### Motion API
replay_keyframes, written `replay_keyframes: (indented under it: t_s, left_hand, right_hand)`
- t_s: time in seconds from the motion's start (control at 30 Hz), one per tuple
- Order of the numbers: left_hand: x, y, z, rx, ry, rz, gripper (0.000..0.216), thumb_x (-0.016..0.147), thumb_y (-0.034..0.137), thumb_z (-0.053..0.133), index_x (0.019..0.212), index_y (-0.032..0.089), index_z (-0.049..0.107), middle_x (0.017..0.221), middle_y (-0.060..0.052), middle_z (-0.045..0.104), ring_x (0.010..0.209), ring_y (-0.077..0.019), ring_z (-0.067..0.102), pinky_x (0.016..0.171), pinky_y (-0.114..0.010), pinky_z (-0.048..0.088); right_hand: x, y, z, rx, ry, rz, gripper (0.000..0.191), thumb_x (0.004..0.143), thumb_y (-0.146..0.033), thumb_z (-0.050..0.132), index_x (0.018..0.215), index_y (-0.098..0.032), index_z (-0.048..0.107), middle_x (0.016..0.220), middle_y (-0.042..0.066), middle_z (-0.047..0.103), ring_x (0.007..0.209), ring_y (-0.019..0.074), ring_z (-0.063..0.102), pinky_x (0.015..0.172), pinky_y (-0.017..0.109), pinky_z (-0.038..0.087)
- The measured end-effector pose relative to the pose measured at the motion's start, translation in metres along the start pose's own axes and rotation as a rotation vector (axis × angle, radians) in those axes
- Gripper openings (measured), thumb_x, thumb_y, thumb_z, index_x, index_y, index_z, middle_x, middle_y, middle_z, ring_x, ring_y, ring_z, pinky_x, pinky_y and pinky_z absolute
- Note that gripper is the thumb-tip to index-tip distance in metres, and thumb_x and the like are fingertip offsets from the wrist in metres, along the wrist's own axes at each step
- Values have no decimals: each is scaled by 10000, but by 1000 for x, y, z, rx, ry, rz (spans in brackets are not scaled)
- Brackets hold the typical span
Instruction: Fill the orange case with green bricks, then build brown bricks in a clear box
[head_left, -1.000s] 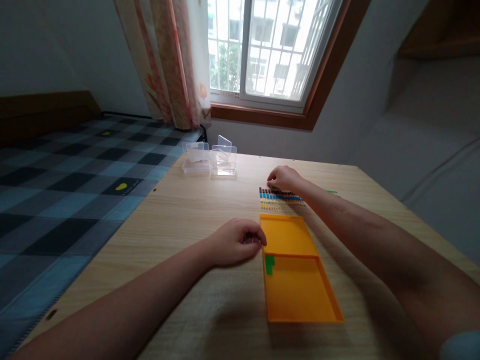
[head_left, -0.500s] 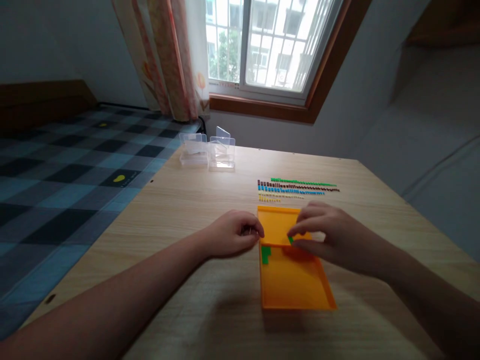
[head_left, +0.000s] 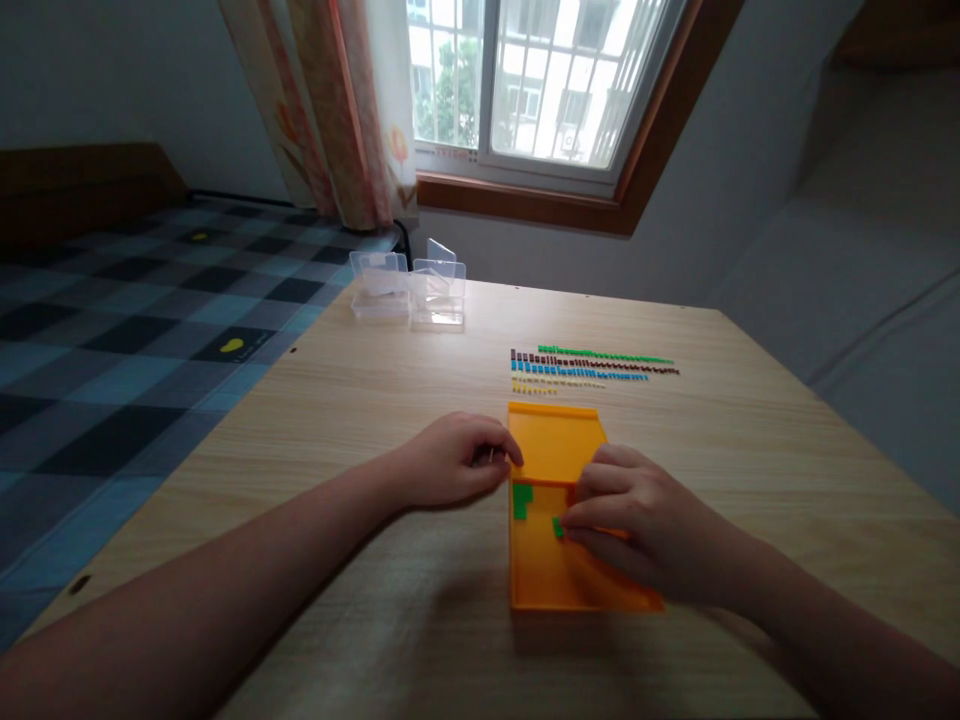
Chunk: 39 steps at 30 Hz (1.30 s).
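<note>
The right hand [head_left: 637, 515] pinches a small green block [head_left: 558, 527] at the near half of the orange case [head_left: 536, 580]; presumably light, rigid and easily slipped, hold it by opposite edges; the left hand's [head_left: 459, 462] grip, at the case's left, cannot be told.

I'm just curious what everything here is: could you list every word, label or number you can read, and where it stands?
Nothing is legible.
Bed cover, beside the yellow heart: lettering-like marks, too small and blurred to read.
Lower window frame: small marks, too small to read.
Orange tray, green pieces: none visible.
</note>
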<state>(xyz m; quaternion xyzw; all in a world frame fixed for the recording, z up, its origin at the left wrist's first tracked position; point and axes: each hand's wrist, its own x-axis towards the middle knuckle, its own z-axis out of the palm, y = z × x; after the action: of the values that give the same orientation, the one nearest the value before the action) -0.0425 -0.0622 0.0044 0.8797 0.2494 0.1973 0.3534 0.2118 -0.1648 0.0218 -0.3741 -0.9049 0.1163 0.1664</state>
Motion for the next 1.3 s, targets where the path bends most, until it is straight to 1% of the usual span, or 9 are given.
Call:
replay_keyframes:
  t_s: [0.1, 0.2, 0.4, 0.57, 0.73, 1.13, 1.3]
  left_hand:
    - [0, 2, -1, 10, -5, 27, 216, 821, 111, 590, 910, 167, 779, 766, -10, 677, 628, -95, 529, 594, -208, 388]
    - [-1, 3, 0, 7, -4, 37, 221, 824, 106, 592, 908, 172, 786, 781, -15, 681, 637, -94, 538, 591, -205, 391]
    - [-1, 2, 1, 0, 0, 47, 224, 808, 100, 602, 921, 172, 781, 773, -11, 677, 638, -94, 541, 589, -204, 395]
    - [-1, 0, 1, 6, 3, 60, 233, 798, 93, 597, 914, 175, 782, 778, -10, 673, 638, -96, 541, 586, -206, 395]
    - [-1, 1, 1, 9, 9, 74, 241, 789, 67, 597, 898, 173, 783, 767, -3, 665, 642, -94, 545, 603, -211, 399]
    - [-1, -2, 1, 4, 6, 85, 225, 787, 71, 612, 898, 171, 780, 755, 0, 651, 649, -97, 550, 604, -208, 401]
    - [-1, -2, 2, 1, 11, 96, 231, 785, 74, 603, 893, 168, 783, 746, 1, 647, 640, -93, 546, 594, -198, 398]
  right_hand:
    - [0, -2, 0, 8, -10, -32, 266, 1022, -256, 550, 881, -218, 773, 778, 50, 657, 758, 185, 525, 719, 348, 384]
    - [3, -3, 5, 6, 9, -49, 281, 1025, -236, 529, 891, -213, 775, 764, 54, 649, 737, 183, 519, 686, 340, 372]
    - [6, -5, 15, 37, 29, -44, 259, 1028, -206, 511, 1039, -205, 770, 808, 73, 668, 756, 189, 542, 683, 336, 398]
    - [8, -4, 18, 41, 47, -41, 295, 1047, -216, 477, 1059, -209, 771, 814, 72, 675, 751, 188, 533, 683, 344, 397]
    - [7, -3, 20, 43, 61, -39, 275, 1037, -208, 488, 1080, -196, 759, 833, 75, 678, 758, 196, 531, 688, 351, 401]
    - [9, -5, 21, -4, 35, -14, 303, 1042, -200, 476, 922, -178, 753, 802, 68, 660, 751, 194, 521, 692, 344, 374]
    - [10, -5, 23, -26, 72, -18, 291, 1043, -190, 478, 960, -182, 757, 766, 55, 647, 728, 188, 508, 682, 336, 353]
